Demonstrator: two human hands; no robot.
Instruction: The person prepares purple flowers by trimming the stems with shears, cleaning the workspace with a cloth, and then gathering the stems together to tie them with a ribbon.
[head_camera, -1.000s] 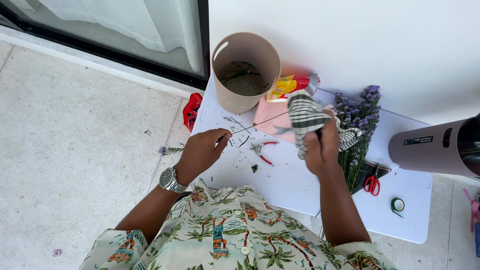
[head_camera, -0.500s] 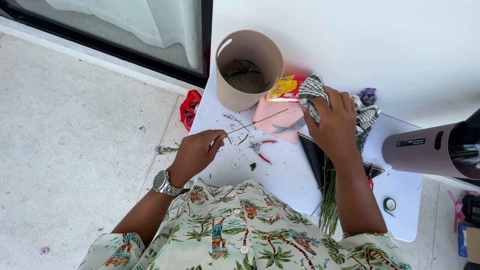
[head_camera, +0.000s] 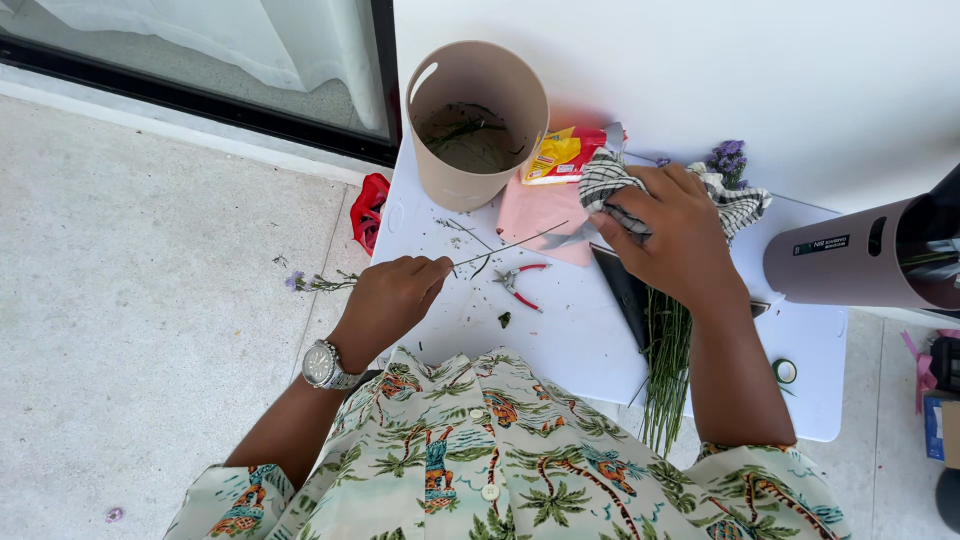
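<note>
Shifted leftward since earlier, the right hand (head_camera: 672, 225) is clamped on the checked cloth (head_camera: 612, 180) above the flower stems (head_camera: 664, 350); the thin stem (head_camera: 505, 246), pinched by the left hand (head_camera: 390, 300), is best kept taut.

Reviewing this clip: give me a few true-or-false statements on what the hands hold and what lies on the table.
1. The left hand pinches a thin flower stem. True.
2. The right hand rests on a checked cloth. True.
3. The red-handled pliers are held in the right hand. False: they lie on the white table, untouched.
4. The beige round box lies tipped on its side. False: it stands upright, open.
5. Green stems lie under the right forearm. True.
</note>
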